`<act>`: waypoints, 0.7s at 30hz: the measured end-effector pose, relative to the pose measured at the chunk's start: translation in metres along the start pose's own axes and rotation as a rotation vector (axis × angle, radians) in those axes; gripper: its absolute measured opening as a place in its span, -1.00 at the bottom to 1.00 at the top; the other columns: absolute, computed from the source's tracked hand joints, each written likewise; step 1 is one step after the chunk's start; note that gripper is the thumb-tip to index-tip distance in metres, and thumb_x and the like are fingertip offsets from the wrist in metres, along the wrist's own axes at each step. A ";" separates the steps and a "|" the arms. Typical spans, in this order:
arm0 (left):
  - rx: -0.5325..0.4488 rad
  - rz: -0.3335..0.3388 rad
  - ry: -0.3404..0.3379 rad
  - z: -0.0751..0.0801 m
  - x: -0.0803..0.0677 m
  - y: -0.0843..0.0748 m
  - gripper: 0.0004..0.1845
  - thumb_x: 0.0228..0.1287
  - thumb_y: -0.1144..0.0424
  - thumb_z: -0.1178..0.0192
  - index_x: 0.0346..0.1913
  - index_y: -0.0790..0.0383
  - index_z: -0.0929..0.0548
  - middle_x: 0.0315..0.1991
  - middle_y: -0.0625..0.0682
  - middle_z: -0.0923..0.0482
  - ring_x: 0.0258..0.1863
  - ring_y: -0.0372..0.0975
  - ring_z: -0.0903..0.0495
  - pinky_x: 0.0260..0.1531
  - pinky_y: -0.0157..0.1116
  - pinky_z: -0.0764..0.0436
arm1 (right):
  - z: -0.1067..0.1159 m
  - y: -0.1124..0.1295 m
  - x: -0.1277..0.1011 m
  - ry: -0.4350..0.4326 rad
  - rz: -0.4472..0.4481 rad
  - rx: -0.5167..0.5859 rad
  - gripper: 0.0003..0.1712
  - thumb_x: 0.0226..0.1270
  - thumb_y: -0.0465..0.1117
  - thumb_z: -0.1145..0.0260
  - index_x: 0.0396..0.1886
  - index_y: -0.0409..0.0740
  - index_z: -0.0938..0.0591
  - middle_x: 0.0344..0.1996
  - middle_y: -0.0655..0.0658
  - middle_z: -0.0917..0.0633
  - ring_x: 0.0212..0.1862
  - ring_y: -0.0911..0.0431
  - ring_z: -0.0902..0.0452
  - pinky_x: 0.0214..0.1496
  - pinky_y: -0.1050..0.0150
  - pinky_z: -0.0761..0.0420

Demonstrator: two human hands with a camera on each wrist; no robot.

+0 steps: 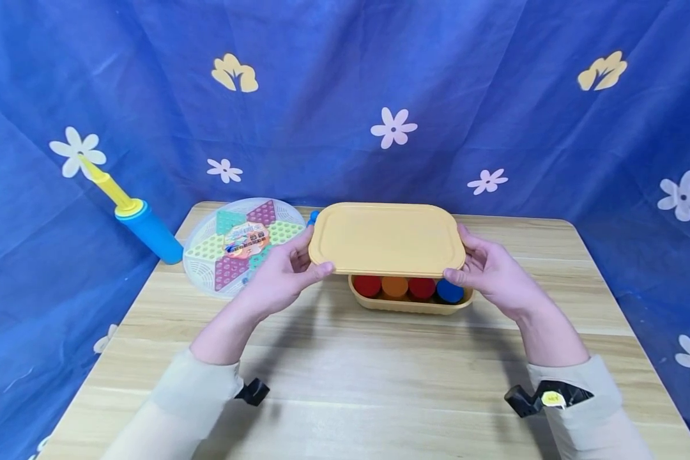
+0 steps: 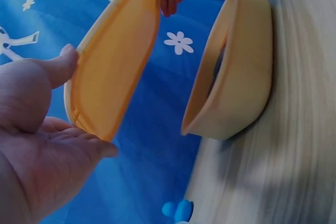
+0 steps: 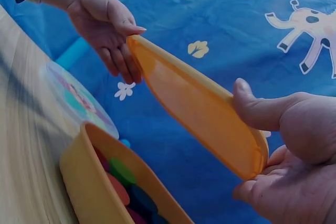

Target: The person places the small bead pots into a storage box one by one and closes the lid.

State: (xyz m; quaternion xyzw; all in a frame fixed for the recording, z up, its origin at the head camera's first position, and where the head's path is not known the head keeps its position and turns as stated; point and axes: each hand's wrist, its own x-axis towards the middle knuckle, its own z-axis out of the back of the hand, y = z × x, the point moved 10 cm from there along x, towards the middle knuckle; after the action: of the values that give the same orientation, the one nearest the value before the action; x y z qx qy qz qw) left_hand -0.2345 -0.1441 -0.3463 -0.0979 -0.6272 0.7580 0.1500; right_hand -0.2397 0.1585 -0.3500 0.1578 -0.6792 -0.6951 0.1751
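Observation:
Both hands hold a yellow-orange plastic lid (image 1: 388, 237) level in the air, one at each short end. My left hand (image 1: 282, 275) pinches the left end, thumb on top and fingers beneath; the same grip shows on my right hand (image 1: 497, 271) at the other end. Below the lid stands a matching yellow box (image 1: 411, 307) on the table, apart from the lid in both wrist views. Inside it sit several round pieces, among them a red piece (image 1: 367, 285), an orange piece (image 1: 395, 287) and a blue piece (image 1: 450, 291). The lid hides the box's back part in the head view.
A round Chinese checkers board (image 1: 209, 250) lies at the table's back left. Beside it a blue and yellow hand pump (image 1: 148, 231) leans outward near the left edge. A small blue object (image 1: 314, 216) is behind the lid's left corner. Blue flowered cloth (image 1: 333, 96) hangs around the wooden table (image 1: 379, 383).

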 end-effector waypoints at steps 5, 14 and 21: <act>0.027 -0.058 0.003 -0.007 0.009 0.000 -0.02 0.40 0.42 -0.42 0.65 0.44 0.02 0.62 0.18 -0.15 0.48 -0.12 -0.40 0.40 -0.34 -0.47 | 0.006 -0.005 0.000 -0.047 -0.005 -0.040 0.12 0.28 -0.58 -0.49 0.67 -0.42 0.00 0.72 -0.19 0.12 0.61 -0.12 -0.12 0.41 0.35 -0.49; 0.124 -0.059 -0.036 -0.012 0.023 0.006 0.10 0.19 0.40 -0.59 0.64 0.39 -0.07 0.57 0.16 -0.27 0.41 -0.17 -0.47 0.37 -0.30 -0.51 | 0.016 -0.016 -0.001 -0.119 -0.005 -0.088 0.26 0.12 -0.56 -0.61 0.68 -0.34 -0.03 0.71 -0.13 0.05 0.57 -0.06 -0.25 0.36 0.29 -0.55; 0.084 -0.096 -0.046 -0.021 0.029 0.010 0.16 0.06 0.41 -0.67 0.65 0.29 -0.13 0.62 0.07 -0.16 0.42 -0.20 -0.46 0.39 -0.28 -0.50 | 0.022 -0.019 -0.003 -0.171 -0.007 -0.077 0.32 0.02 -0.58 -0.66 0.70 -0.24 -0.09 0.69 -0.08 -0.10 0.48 0.00 -0.41 0.29 0.28 -0.62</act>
State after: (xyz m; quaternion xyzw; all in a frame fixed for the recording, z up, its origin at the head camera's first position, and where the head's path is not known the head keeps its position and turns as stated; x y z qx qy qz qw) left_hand -0.2559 -0.1159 -0.3595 -0.0440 -0.6020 0.7777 0.1755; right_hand -0.2475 0.1795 -0.3685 0.0935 -0.6639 -0.7322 0.1202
